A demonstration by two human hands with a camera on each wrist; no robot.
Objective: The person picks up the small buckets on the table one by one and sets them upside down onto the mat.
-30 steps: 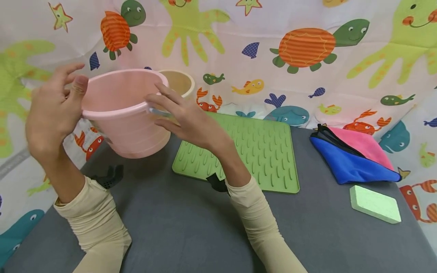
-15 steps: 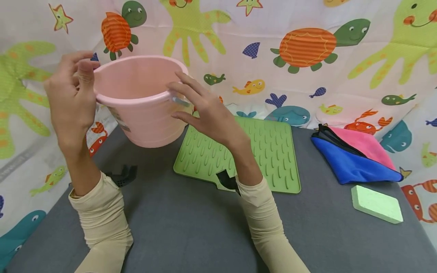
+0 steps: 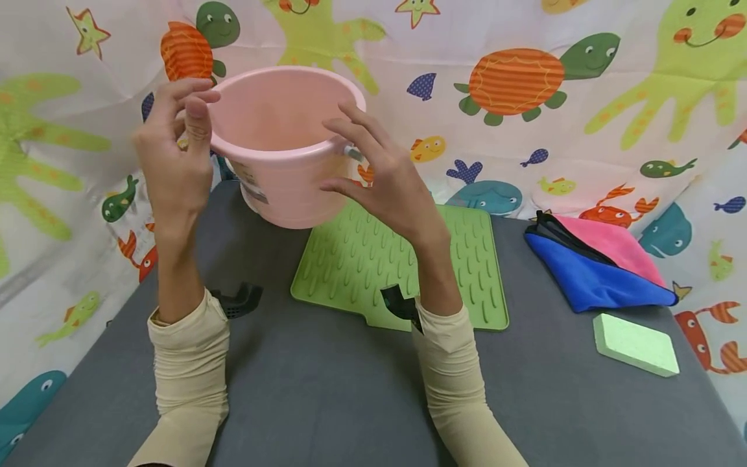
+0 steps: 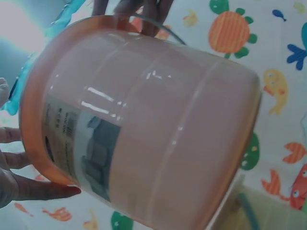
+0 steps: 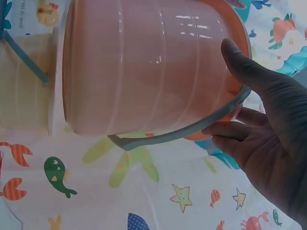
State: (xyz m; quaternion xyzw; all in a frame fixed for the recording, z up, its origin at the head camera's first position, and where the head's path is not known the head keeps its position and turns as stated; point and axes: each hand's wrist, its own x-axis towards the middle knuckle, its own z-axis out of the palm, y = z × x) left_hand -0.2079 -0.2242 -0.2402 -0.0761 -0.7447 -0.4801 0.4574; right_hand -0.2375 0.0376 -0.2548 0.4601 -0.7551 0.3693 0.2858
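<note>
A person's left hand (image 3: pixel 177 150) and right hand (image 3: pixel 395 180) grip opposite sides of the rim of a pink bucket (image 3: pixel 294 185), its mouth upward. From the head view, the bucket covers the far left corner of a bumpy green mat (image 3: pixel 350 269). Right of the mat, on the gray table (image 3: pixel 327 389), lie a blue and pink pouch (image 3: pixel 589 269) and, level with the mat's near edge, a pale green block (image 3: pixel 636 344)

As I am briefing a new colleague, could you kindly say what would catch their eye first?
The pink bucket, held up between the left hand and right hand, would likely stand out first. Behind it rises a backdrop printed with bright sea animals. A blue-and-pink cloth lies on the right of the gray table.
</note>
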